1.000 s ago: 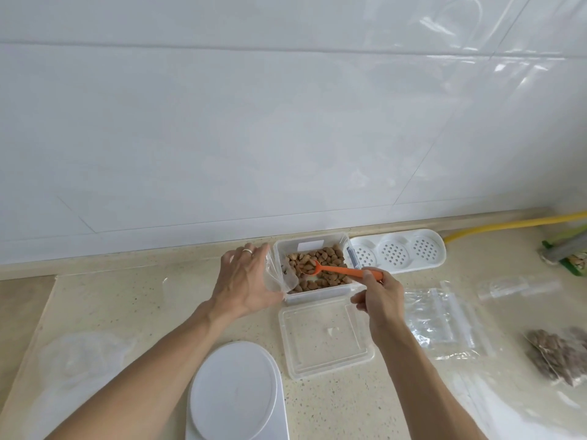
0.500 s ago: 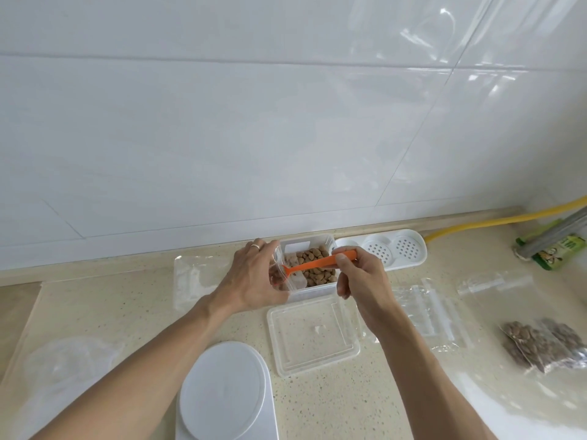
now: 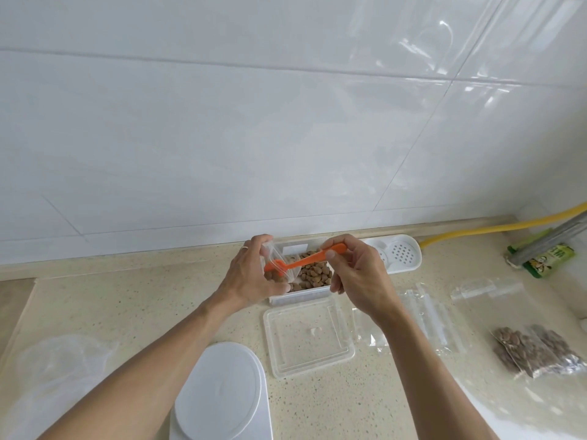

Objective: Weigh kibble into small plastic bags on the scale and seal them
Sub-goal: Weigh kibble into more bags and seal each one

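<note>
Scooping kibble [image 3: 313, 270] into bag [image 3: 275, 262], filling step.
Left hand [image 3: 251, 274] pinches bag open over tub [image 3: 298, 295]; right hand [image 3: 355, 274] grips scoop [image 3: 305, 259] tipped into it. Next, probably: bag onto scale [image 3: 219, 392].

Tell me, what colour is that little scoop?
Orange; the scoop, held by the right hand, shows in the head view.

We seem to be in a home kitchen: glossy white wall tiles [image 3: 222, 138] rise behind a speckled beige stone surface [image 3: 127, 312] with a raised back edge, a yellow hose [image 3: 476, 231] runs along the wall, and a white perforated plastic holder [image 3: 400, 254] sits against it.
</note>
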`<state>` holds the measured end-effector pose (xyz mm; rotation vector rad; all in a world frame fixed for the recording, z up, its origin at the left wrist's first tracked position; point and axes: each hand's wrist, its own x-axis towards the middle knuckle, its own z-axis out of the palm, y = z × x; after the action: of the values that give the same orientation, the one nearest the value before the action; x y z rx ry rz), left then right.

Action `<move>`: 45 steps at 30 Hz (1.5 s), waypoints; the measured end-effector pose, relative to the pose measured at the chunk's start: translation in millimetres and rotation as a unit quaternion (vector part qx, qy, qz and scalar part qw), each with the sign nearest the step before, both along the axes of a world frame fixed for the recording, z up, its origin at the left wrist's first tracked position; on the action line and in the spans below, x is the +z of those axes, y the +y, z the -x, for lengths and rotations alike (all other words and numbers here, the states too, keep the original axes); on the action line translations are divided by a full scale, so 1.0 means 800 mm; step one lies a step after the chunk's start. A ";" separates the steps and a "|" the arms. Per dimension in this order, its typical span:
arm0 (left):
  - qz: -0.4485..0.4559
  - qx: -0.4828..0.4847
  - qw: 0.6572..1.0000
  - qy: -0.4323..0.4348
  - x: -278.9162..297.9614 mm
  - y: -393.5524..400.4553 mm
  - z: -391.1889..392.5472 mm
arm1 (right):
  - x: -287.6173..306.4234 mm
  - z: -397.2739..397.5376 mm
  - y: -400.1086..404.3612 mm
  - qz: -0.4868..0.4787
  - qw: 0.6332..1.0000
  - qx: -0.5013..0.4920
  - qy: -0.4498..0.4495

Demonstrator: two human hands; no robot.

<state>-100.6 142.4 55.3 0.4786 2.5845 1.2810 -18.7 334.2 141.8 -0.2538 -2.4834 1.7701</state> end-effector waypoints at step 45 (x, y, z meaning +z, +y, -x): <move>0.170 0.038 0.983 0.059 -0.014 0.005 0.004 | -0.043 0.003 0.018 0.175 0.959 -0.207 -0.077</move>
<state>-104.0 146.7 43.9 0.4040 2.8651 0.8251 -20.8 348.5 107.5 -0.8944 -1.9813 2.0361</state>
